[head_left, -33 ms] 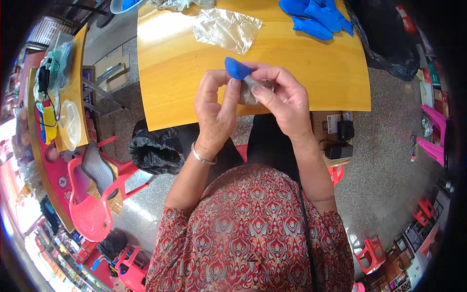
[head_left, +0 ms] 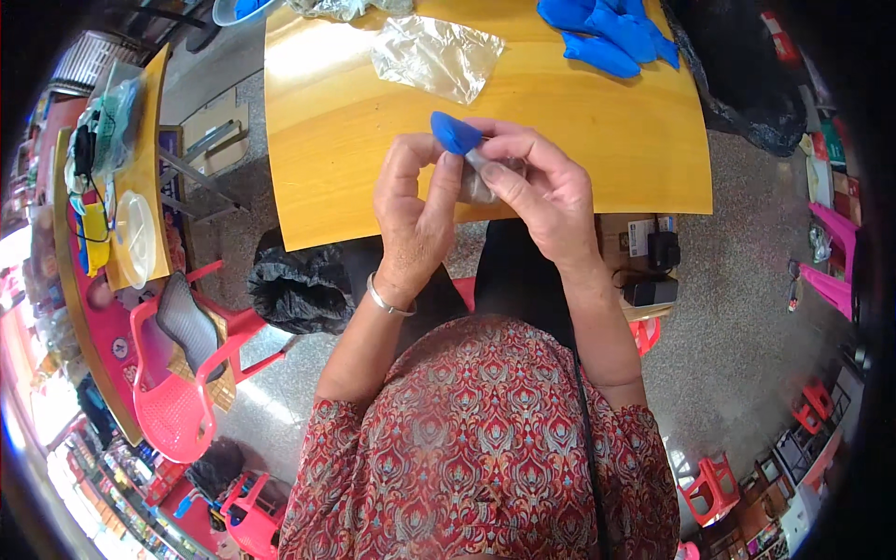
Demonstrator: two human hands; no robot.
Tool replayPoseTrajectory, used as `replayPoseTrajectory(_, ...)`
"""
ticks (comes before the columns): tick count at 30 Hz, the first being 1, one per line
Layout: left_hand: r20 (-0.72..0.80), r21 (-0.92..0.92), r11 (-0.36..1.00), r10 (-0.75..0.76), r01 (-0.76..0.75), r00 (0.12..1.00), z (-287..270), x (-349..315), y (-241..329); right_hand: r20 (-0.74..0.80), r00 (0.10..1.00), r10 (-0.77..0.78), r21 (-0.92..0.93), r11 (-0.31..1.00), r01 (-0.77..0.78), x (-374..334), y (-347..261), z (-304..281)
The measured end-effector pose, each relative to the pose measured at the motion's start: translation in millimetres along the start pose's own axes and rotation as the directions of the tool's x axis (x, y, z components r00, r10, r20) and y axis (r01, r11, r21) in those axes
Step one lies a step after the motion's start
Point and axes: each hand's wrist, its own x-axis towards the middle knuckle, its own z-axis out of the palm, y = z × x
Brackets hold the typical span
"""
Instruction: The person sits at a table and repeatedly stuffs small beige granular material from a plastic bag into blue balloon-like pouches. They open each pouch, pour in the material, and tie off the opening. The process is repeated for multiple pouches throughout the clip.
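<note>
Both my hands meet over the near edge of the yellow table. A small pointed blue piece, whose kind I cannot make out, sticks up between them. My left hand pinches its lower end between thumb and fingers. My right hand is closed on a crumpled clear plastic bag, which hangs below the blue piece against my left thumb. How far the blue piece sits inside the bag is hidden by my fingers. Beyond my hands, another clear plastic bag lies flat.
Several blue pieces are heaped at the table's far right. A tub with blue contents stands past the far left corner. Black plastic bags are at the right and by my left leg. A pink chair stands at left.
</note>
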Motion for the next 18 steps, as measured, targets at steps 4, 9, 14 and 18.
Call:
replayPoseTrajectory(4, 0.049, -0.099, 0.987, -0.125, 0.129, 0.991, -4.1, -4.4, 2.2, 0.044, 0.990, -0.133, -0.394, 0.908, 0.140, 2.2, -1.9, -0.9)
replayPoseTrajectory(9, 0.231, -0.097, 0.985, -0.117, 0.142, 0.966, -17.0, 0.5, 5.3, 0.107, 0.986, -0.124, -0.422, 0.893, 0.158, 6.1, -5.1, -5.7)
replayPoseTrajectory(14, 0.322, 0.025, 0.996, -0.091, 0.087, 0.942, -23.8, 5.4, 13.1, 0.016, 0.999, -0.041, -0.315, 0.948, 0.043, 6.2, -1.5, -3.4)
replayPoseTrajectory(18, 0.357, 0.142, 0.983, 0.061, -0.119, 0.932, -22.3, 3.5, 12.0, -0.084, 0.993, -0.085, -0.576, 0.817, 0.021, 3.7, -4.0, 4.4)
